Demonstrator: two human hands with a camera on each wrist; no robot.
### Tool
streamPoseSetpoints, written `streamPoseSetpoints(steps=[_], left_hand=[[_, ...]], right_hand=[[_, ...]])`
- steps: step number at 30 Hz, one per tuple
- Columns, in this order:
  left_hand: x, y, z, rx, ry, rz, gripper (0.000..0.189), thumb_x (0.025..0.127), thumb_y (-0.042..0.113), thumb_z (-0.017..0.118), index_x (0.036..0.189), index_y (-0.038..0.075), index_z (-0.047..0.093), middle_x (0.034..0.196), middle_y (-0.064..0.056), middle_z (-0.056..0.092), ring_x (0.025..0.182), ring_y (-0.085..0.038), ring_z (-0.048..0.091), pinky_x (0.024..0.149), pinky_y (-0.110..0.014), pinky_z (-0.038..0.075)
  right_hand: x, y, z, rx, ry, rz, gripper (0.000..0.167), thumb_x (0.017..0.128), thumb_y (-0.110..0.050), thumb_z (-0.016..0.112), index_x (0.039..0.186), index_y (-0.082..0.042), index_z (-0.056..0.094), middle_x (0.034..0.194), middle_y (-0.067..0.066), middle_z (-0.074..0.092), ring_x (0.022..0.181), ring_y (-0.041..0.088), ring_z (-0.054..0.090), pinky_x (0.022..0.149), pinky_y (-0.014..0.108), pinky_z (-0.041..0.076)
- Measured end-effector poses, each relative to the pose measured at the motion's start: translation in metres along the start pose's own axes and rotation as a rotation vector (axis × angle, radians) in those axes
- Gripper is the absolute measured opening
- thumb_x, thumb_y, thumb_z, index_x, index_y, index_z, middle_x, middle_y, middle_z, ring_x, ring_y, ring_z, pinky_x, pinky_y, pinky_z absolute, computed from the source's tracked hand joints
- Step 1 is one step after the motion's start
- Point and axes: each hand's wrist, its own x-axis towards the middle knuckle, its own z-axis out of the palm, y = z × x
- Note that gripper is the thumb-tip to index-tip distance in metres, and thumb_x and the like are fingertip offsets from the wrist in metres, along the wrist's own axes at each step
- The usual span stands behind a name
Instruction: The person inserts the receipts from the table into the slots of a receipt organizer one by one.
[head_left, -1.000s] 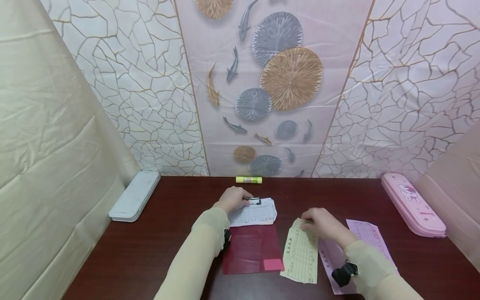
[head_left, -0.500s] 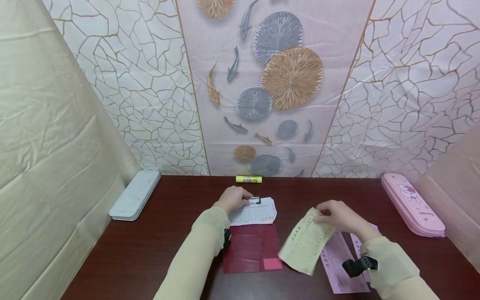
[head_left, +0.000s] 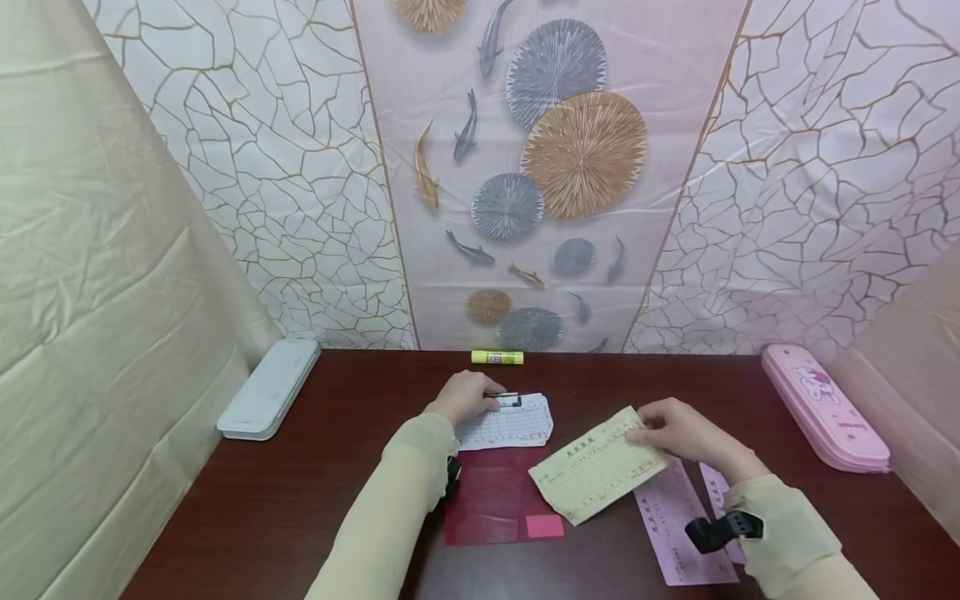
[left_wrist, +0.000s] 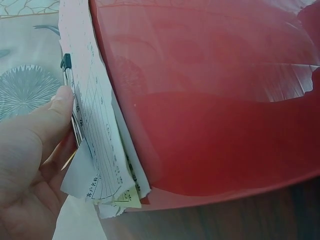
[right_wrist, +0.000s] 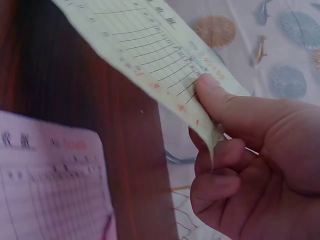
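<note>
In the head view my left hand [head_left: 462, 398] is at the top of a stack of white receipt slips [head_left: 517, 425], its fingers pinching a dark binder clip [head_left: 512, 401]. The left wrist view shows the thumb against the clip's thin metal part, and a yellowish corner [left_wrist: 129, 198] sticking out among the white sheets. Below the stack lies a translucent red folder [head_left: 483, 500] with a pink label [head_left: 544, 526]. My right hand [head_left: 682, 431] pinches a pale yellow receipt [head_left: 596, 471] by its right end, thumb on top. The receipt is tilted, its left corner close over the folder's right edge.
Pink receipts [head_left: 682, 525] lie on the dark table [head_left: 360, 517] below my right wrist. A glue stick [head_left: 497, 357] lies at the back edge. A white case [head_left: 270, 390] is at the left, a pink pencil case [head_left: 825, 408] at the right. A patterned cloth hangs behind.
My right hand has lifted the yellow receipt from beside the folder, moved slightly right and turned it from upright to slanting left. The pink receipts show more. The left hand stays in place.
</note>
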Motion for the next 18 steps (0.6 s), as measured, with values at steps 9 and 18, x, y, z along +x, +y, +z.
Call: streamPoseSetpoints(steps=[9,18], left_hand=[[-0.001,0.001,-0.002,0.007,0.000,-0.013,0.032,0.087,0.027,0.070,0.119,0.025,0.069,0.115,0.007,0.068,0.112,-0.015,0.060,0.094,-0.032,0.049],[-0.002,0.002,0.000,-0.001,0.008,0.012,0.032,0.086,0.028,0.070,0.118,0.024,0.070,0.114,0.007,0.069,0.111,-0.015,0.061,0.093,-0.033,0.050]], right_hand=[[0.016,-0.006,0.020,0.125,0.032,0.036,0.019,0.085,-0.020,0.072,0.082,-0.002,0.069,0.065,-0.005,0.054,0.058,0.007,0.046,0.051,0.022,0.039],[0.025,-0.004,0.040,0.211,0.088,0.128,0.020,0.084,-0.018,0.072,0.084,0.001,0.068,0.063,-0.006,0.051,0.060,0.009,0.045,0.050,0.022,0.038]])
